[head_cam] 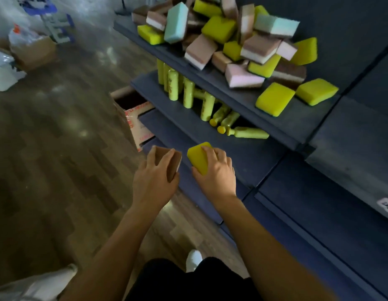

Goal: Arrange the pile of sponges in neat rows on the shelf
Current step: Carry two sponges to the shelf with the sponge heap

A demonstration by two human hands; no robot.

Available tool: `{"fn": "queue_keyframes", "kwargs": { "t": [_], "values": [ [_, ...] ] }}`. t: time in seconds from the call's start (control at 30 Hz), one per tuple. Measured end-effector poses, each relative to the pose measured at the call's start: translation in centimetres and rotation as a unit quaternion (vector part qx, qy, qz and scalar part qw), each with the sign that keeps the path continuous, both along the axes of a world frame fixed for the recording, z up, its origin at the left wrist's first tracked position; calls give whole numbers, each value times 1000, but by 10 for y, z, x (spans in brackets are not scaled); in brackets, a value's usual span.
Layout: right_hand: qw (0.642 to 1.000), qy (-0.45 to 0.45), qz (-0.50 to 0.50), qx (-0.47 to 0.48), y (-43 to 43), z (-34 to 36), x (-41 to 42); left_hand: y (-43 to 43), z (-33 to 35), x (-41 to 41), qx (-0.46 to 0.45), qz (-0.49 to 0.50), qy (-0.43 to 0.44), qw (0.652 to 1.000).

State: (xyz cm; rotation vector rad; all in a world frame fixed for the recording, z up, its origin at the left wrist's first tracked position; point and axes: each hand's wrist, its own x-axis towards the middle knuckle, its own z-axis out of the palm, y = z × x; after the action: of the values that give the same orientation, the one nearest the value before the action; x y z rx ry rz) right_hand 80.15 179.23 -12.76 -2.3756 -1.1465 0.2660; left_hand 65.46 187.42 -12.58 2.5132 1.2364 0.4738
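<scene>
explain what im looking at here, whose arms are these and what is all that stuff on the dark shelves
There is no machine here. The single picture comes from a wide-angle camera worn on a person's head, looking forward and down, so the arms are the wearer's own. The left hand grips a brown sponge and the right hand grips a yellow sponge, both low down by a lower shelf. On the upper shelf lies a loose pile of sponges: yellow, brown-and-pink and pale blue-green, not in rows yet. On the shelf below it stand yellow bottles, some tipped over. A cardboard box sits on the wood floor beside the shelving.
</scene>
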Motion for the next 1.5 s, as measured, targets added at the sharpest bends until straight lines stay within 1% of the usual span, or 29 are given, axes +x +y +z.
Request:
{"fn": "queue_keyframes", "kwargs": {
  "t": [0.17, 0.5, 0.73, 0.9, 1.07, 1.17, 1.4, 1.5],
  "values": [
    [997, 7, -83, 9, -14, 7, 17, 9, 10, 30, 6, -81, -13, 997],
    [972, -37, -230, -2, -62, 27, 19, -6, 33, 71, 16, -214, -21, 976],
    [955, -47, -292, -11, -100, 32, 8, -33, 33, 88, 6, -287, -22, 958],
    [941, -74, -331, 10, -117, 53, 19, -47, 56, 109, 22, -318, -69, 945],
    [923, -109, -369, 33, -132, 86, 55, -64, 85, 151, 13, -320, -110, 941],
    [915, -127, -380, 49, -146, 104, 85, -74, 101, 183, 32, -335, -129, 933],
    [906, -124, -402, 53, -198, 125, 169, -109, 121, 272, 56, -362, -120, 923],
    [905, -119, -406, 48, -221, 129, 206, -132, 124, 311, 46, -365, -108, 923]
  ]
}}
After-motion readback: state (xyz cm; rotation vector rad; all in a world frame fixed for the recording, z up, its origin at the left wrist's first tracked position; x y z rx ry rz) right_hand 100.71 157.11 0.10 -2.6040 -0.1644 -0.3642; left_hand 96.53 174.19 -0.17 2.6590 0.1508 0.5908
